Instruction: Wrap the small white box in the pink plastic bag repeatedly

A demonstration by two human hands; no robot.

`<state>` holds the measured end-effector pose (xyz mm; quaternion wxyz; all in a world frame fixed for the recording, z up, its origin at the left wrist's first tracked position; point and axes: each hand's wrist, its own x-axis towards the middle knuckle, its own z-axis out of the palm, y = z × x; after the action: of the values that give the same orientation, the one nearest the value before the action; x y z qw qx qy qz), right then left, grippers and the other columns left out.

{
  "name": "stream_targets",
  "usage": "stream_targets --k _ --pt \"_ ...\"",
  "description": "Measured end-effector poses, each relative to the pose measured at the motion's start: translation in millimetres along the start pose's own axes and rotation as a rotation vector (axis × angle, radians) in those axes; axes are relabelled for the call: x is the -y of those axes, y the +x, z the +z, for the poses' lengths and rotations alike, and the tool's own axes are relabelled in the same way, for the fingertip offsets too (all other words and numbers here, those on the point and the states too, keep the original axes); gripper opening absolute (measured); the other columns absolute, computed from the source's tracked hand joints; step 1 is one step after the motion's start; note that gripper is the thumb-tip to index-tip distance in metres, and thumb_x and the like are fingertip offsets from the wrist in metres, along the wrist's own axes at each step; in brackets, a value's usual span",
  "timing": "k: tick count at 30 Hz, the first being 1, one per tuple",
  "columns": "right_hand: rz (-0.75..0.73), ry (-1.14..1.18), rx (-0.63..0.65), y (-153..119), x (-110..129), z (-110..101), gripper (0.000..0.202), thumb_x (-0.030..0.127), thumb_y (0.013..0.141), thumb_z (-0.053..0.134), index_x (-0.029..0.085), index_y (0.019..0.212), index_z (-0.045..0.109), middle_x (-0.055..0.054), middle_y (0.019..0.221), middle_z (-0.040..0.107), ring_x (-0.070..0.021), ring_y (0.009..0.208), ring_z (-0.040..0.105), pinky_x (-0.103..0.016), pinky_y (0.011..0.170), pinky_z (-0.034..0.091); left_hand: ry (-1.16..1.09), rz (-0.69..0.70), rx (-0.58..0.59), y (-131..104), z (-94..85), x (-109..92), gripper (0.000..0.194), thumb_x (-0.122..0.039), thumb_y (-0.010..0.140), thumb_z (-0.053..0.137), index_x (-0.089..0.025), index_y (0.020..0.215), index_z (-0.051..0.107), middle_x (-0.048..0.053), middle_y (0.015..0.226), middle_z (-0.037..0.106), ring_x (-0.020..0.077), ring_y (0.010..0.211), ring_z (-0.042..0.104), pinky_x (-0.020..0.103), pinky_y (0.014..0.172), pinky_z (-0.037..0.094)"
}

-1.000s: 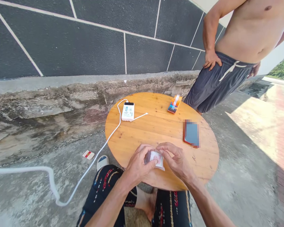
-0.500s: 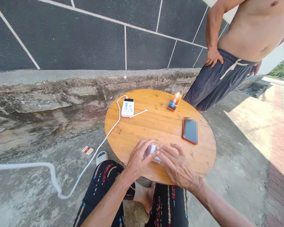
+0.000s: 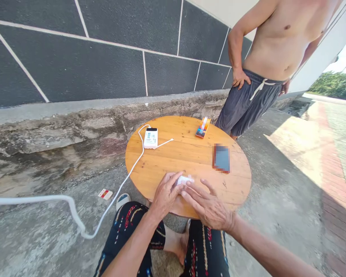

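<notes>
Close to the near edge of the round wooden table, my left hand is closed around the left end of a small white object. Its kind is hard to make out, since fingers cover part of it. My right hand reaches in from the right with its fingers stretched and apart. Those fingertips touch the white object's near right side.
A white power bank with a short cable and a long white cord lies at the table's back left. An orange tape roll and a phone are to the right. A bare-chested person stands beyond the table.
The camera view has shifted, so the table and its things appear further left. The white object now shows its flat top more, and my right fingers have slid to its near side.
</notes>
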<state>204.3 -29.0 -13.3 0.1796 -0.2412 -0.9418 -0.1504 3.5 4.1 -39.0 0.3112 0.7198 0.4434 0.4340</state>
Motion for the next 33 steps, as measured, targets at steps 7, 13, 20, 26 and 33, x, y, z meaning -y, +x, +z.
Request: stream_targets --k 7,13,20,26,33 --pt "0.513 0.229 -0.194 -23.1 26.8 -4.4 0.045 0.01 0.086 0.043 0.021 0.129 0.046 -0.012 0.122 0.059 -0.0242 0.116 0.052 -0.047 0.098 0.039 0.023 -0.005 -0.011 -2.4 0.7 -1.6 0.04 -0.036 0.091 0.046 -0.024 0.129 0.051 0.007 0.118 0.054 0.0184 0.113 0.052 0.033 0.098 0.043" --pt "0.843 0.603 -0.174 -16.9 -15.0 21.2 0.075 0.04 0.079 0.062 0.019 0.142 0.027 -0.018 0.138 0.045 -0.0291 0.126 0.044 -0.049 0.095 0.044 0.014 -0.044 0.071 -3.0 -15.2 -10.5 0.057 -0.032 0.084 0.056 -0.021 0.137 0.039 0.01 0.132 0.047 0.0208 0.116 0.051 0.034 0.096 0.045" --pt "0.712 0.581 -0.04 9.5 -23.3 37.0 0.085 0.041 0.075 0.069 0.017 0.144 0.025 -0.017 0.131 0.054 -0.0298 0.118 0.051 -0.05 0.098 0.039 0.053 -0.026 0.136 -0.4 -15.3 -6.2 0.063 -0.02 0.076 0.062 -0.021 0.136 0.042 0.008 0.134 0.049 0.022 0.12 0.048 0.037 0.102 0.041" --pt "0.639 0.28 -0.129 9.9 -6.7 42.6 0.05 0.031 0.088 0.053 0.018 0.134 0.04 -0.013 0.121 0.06 -0.0276 0.109 0.055 -0.046 0.091 0.042 0.067 -0.024 0.072 0.2 -7.0 0.9 0.061 -0.021 0.079 0.063 -0.023 0.136 0.041 0.007 0.133 0.052 0.0216 0.121 0.048 0.036 0.105 0.038" --pt "0.689 0.303 -0.183 8.0 -18.3 49.2 0.054 0.034 0.087 0.054 0.019 0.136 0.037 -0.013 0.128 0.056 -0.0289 0.115 0.052 -0.048 0.095 0.041 0.102 0.003 0.053 14.4 0.4 -0.5 0.055 -0.02 0.08 0.06 -0.02 0.133 0.045 0.008 0.13 0.054 0.0221 0.121 0.048 0.039 0.106 0.037"
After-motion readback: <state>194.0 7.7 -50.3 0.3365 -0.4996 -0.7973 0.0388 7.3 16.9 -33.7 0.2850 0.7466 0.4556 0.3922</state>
